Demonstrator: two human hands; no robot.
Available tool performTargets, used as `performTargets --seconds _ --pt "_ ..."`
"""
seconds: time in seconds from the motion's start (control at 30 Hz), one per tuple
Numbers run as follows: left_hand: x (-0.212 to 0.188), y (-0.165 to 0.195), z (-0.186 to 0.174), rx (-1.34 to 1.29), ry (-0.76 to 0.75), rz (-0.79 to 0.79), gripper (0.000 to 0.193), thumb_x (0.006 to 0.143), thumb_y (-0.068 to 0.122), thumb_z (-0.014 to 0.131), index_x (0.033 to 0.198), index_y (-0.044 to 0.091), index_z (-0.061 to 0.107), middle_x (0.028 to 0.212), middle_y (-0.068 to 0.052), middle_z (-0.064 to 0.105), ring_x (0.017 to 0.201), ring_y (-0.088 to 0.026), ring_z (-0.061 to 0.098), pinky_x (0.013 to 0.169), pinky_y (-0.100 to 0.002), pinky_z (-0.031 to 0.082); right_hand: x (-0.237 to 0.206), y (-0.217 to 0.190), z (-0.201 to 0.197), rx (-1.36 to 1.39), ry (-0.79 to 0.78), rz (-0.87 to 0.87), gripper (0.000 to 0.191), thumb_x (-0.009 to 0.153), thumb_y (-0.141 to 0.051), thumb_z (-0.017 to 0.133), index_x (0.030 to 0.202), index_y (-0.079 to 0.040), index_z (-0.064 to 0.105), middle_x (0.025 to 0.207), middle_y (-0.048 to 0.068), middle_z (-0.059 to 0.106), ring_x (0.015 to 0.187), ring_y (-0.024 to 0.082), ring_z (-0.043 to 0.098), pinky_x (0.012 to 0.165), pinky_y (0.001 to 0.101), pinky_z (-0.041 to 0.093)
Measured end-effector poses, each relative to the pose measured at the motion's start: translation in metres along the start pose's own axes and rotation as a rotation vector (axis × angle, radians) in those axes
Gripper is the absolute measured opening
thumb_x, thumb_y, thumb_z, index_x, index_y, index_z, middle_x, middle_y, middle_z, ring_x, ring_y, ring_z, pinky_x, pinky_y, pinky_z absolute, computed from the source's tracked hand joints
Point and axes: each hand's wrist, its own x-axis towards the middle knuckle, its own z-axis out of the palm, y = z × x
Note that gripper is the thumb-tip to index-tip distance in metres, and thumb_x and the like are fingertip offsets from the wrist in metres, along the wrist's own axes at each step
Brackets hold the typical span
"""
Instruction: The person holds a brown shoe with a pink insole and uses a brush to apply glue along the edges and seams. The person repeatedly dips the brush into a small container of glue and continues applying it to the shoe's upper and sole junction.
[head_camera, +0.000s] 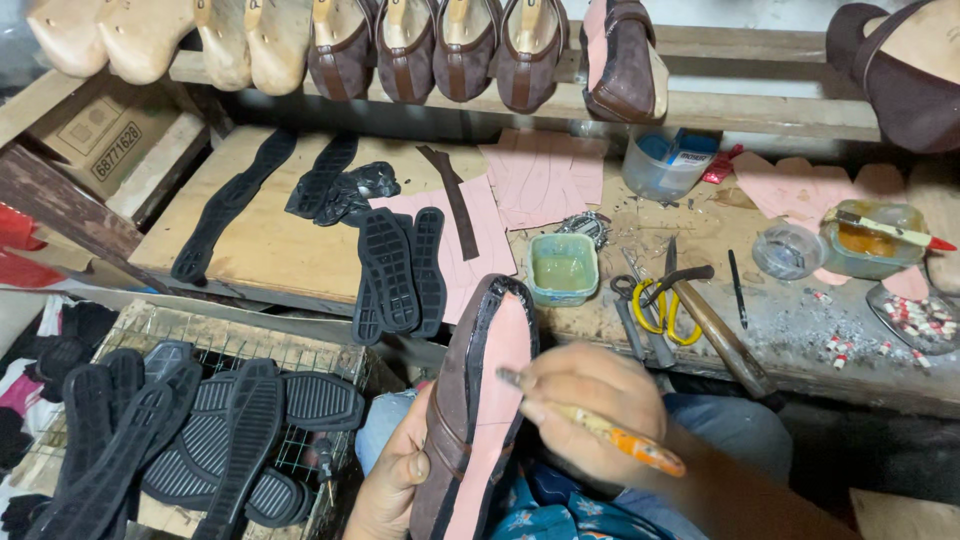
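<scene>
Left hand (395, 480) gripped brown shoe (478, 410) sole-up over the lap, thumb on its side. Right hand (590, 410) pinched a brush (600, 428), bristles touching the pink insole. Glue cup (562, 267), scissors (655, 305), hammer (720, 335) lay on bench beyond; black outsoles (395, 275) left.

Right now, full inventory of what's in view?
shoe upper: 1, brown with pink bottom, in left hand
brush: 1, orange handle, in right hand
glue cup: 1, green, bench centre
rubber soles: several, black, on board; more on the wire crate at left
scissors: 1, yellow handles, bench
hammer: 1, wooden handle, beside scissors
lasted shoes: several, brown, top rack
left hand: holds the upper
right hand: holds the brush
</scene>
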Motion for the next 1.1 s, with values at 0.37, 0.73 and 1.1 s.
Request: performTargets --seconds 0.37,0.73,1.1 --pt "-0.009 0.0 -0.025 0.124 0.026 0.052 0.123 0.064 0.033 0.095 0.158 0.0 0.022 0.147 -0.019 0.052 0.13 -0.031 0.056 0.111 -0.045 0.043 -0.057 0.1 -0.021 0.191 0.417 0.838 0.014 0.098 -0.006 0.063 0.109 0.002 0.065 0.092 0.008 0.067 0.067 0.011 0.058 0.06 0.0265 0.05" --pt "-0.008 0.004 -0.026 0.423 0.176 0.154 0.112 0.061 0.015 0.091 0.154 0.002 0.031 0.145 -0.014 0.053 0.134 -0.024 0.052 0.115 -0.039 0.037 -0.093 0.176 0.003 -0.188 0.064 1.248 0.067 0.075 -0.014 0.084 0.129 0.008 0.05 0.07 0.013 0.07 0.053 0.02 0.066 0.046 0.032 0.055" --pt "0.011 -0.02 -0.036 0.104 0.04 0.187 0.111 0.068 0.021 0.092 0.156 0.003 0.026 0.146 -0.022 0.051 0.135 -0.034 0.05 0.115 -0.049 0.037 -0.094 0.14 0.004 -0.448 0.129 0.946 0.045 0.086 -0.013 0.07 0.129 -0.002 0.06 0.089 0.008 0.074 0.075 0.02 0.071 0.072 0.0349 0.057"
